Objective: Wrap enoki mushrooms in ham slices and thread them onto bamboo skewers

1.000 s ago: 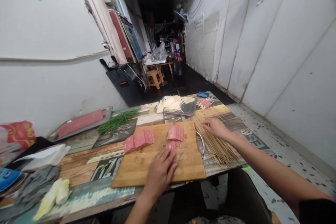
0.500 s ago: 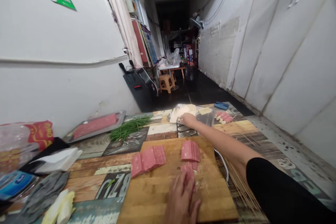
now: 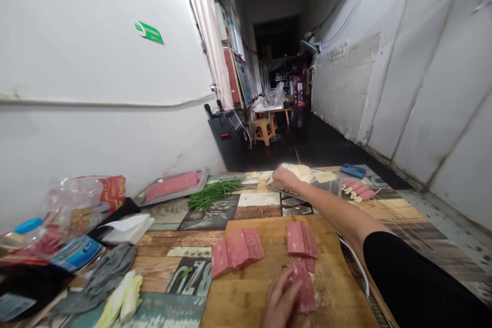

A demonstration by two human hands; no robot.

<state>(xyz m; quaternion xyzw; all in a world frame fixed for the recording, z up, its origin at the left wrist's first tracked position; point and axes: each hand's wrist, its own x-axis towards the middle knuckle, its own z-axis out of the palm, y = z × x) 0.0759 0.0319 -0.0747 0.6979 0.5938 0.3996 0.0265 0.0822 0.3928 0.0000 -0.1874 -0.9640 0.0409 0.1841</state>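
On the wooden cutting board, my left hand rests with fingers apart. Its fingertips touch the left edge of a pink meat slice. Behind that slice is a stack of thin meat slices, and more slices lie fanned out at the board's left. My right arm stretches forward past the board. At the far tray, my right hand is closed beside a pale heap of food. Whatever its fingers hold is hidden.
Green chives and a tray with a meat slab lie left of the board. Nearer are a grey cloth and pale cabbage pieces. Skewered meat rolls and a blue object are at the right.
The view has swung left, so things appear further right. My right hand has moved from the pale heap to the tray's left side. My left hand has drawn back to the slice's left edge.
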